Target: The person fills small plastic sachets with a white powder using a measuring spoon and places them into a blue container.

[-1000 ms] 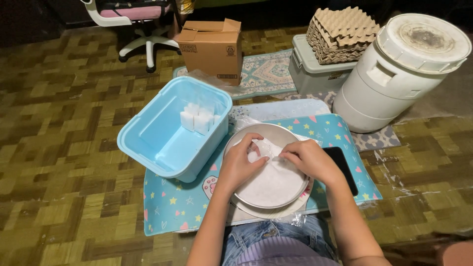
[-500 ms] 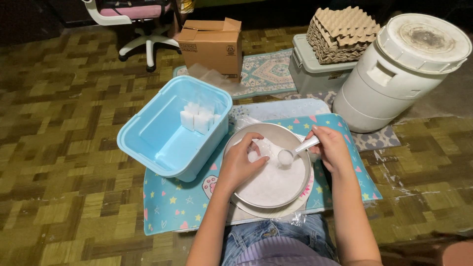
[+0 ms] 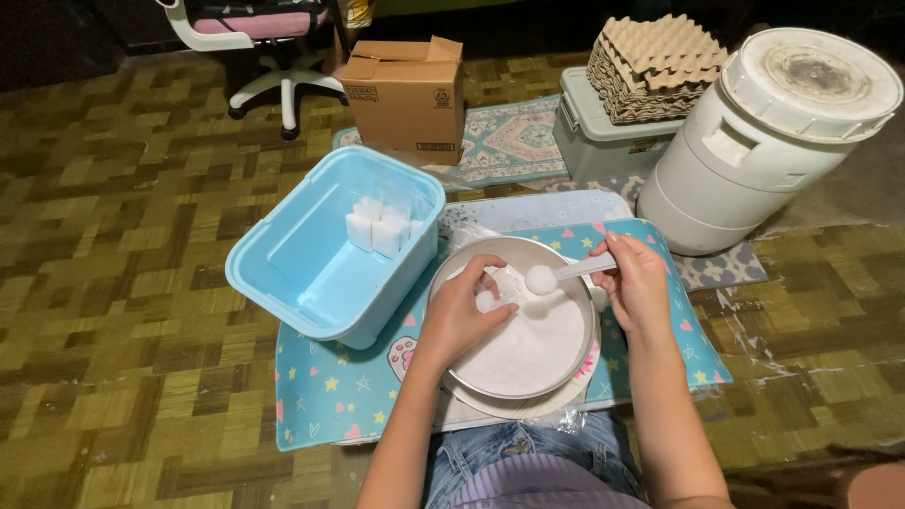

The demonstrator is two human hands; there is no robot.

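Both your hands work over the bowl [image 3: 462, 377] of white powder: your left hand [image 3: 462, 316] pinches the small bag [image 3: 500, 287], while your right hand [image 3: 633, 283], empty a second ago, now lifts a heaped scoop [image 3: 542, 279].

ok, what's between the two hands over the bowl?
Head view: the heaped white scoop, held by the right hand, sits between it and the left hand, which pinches a small clear bag. Below is the bowl of white powder.

Scoop and bag over the powder bowl.
I see white scoop [image 3: 556, 276] heaped, level; small clear bag [image 3: 497, 288] open beside it, above metal bowl [image 3: 451, 375].
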